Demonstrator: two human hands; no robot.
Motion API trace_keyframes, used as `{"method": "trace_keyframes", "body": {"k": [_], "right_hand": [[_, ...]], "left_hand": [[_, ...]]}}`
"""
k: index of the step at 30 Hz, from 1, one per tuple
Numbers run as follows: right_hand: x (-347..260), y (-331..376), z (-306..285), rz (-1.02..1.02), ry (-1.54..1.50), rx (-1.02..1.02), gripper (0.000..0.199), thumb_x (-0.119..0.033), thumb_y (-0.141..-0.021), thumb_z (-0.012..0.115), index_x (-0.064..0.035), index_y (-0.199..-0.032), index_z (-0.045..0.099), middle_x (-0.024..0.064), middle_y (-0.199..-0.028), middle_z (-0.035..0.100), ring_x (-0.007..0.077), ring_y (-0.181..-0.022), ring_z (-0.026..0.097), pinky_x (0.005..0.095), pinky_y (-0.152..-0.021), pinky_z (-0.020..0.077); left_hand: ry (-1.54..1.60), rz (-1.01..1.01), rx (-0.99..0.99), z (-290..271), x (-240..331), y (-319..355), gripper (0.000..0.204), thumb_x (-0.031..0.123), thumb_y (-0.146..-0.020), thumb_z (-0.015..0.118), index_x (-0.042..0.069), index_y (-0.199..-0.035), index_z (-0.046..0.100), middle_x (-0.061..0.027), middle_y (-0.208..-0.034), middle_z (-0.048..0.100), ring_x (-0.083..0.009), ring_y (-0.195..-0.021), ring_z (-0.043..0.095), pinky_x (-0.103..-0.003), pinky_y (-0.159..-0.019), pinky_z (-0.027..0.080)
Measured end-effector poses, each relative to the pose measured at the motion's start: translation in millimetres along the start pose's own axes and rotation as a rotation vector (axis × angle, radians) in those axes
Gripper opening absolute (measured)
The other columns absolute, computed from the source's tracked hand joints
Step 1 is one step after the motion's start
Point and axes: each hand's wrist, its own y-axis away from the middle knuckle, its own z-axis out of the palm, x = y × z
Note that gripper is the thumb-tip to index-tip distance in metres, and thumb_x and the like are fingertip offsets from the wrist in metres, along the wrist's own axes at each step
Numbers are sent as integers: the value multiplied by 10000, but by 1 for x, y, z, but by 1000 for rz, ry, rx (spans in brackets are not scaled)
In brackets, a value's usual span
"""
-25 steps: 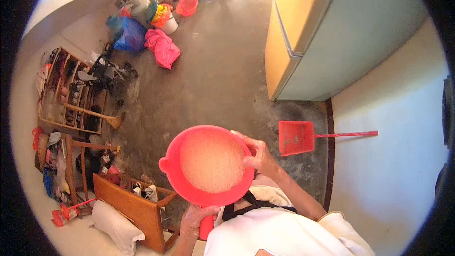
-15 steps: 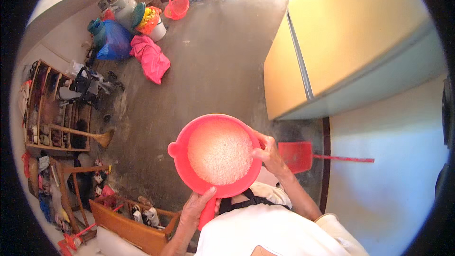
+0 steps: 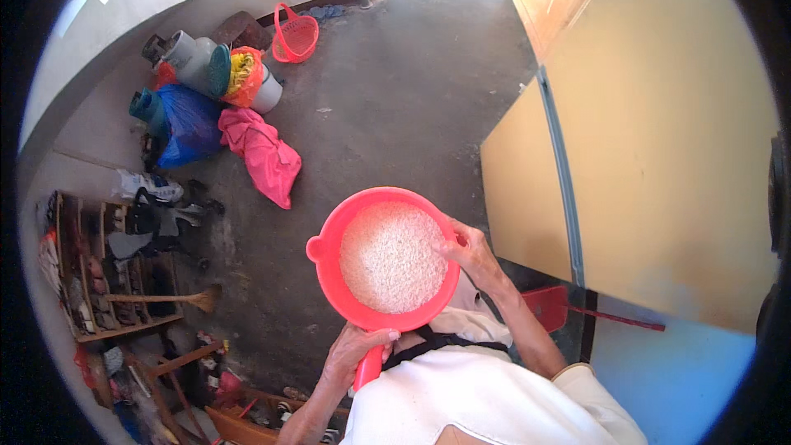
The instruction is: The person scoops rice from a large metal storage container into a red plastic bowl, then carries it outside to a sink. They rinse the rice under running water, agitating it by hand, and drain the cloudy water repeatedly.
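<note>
A round pink-red plastic dipper (image 3: 331, 280) with a small spout is held level in front of my body. White grains that look like rice (image 3: 391, 257) fill much of its bowl. My left hand (image 3: 354, 353) is closed around the base of the handle, thumb on top near the rim. On the other side my right hand (image 3: 474, 257) grips the rim, its thumb over the edge beside the grains and its other fingers mostly hidden outside the bowl.
A pink sack (image 3: 262, 156), blue bag (image 3: 191, 119) and red basket (image 3: 295, 37) stand at far left. A shoe rack (image 3: 124, 334) with a broom (image 3: 198, 298) lines the left wall. At right are a large yellowish panel (image 3: 659, 140) and a red dustpan (image 3: 545, 306).
The view has shifted, with the doorway and stairs showing more clearly and the shoe rack lower. Both hands keep their hold on the dipper, which sits slightly further right in view.
</note>
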Motion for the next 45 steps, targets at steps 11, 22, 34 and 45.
{"method": "trace_keyframes", "body": {"k": [11, 22, 34, 45], "right_hand": [[-203, -145, 34, -735, 765, -470, 432, -265, -700, 730, -64, -1072, 639, 106, -1069, 594, 288, -1075, 520, 431, -947, 407], [-239, -359, -12, -611, 850, -294, 171, -205, -755, 685, -78, -870, 681, 57, -862, 621, 230, -885, 565, 378, -770, 472], [-320, -544, -132, -630, 679, 167, 74, -65, -730, 659, -34, -715, 595, 74, -750, 585, 238, -744, 582, 341, -650, 491], [-487, -750, -297, -728, 838, 476, 97, -7, -733, 652, -24, -748, 558, 97, -718, 586, 279, -669, 602, 350, -579, 495]], "left_hand": [[221, 39, 100, 22, 228, -35, 378, 25, -729, 709, -10, -1037, 492, -74, -694, 572, -148, -480, 553, -256, -419, 453], [126, -111, -116, 20, 454, -209, 216, 66, -799, 649, -3, -959, 522, -68, -668, 550, -152, -488, 547, -260, -428, 450], [36, -198, -354, 104, 667, -369, 201, 65, -790, 649, -9, -928, 523, -68, -662, 513, -158, -521, 497, -269, -461, 405], [43, -221, -308, 214, 829, -476, 204, 19, -751, 642, -4, -905, 511, -78, -650, 505, -170, -517, 498, -267, -446, 395]]}}
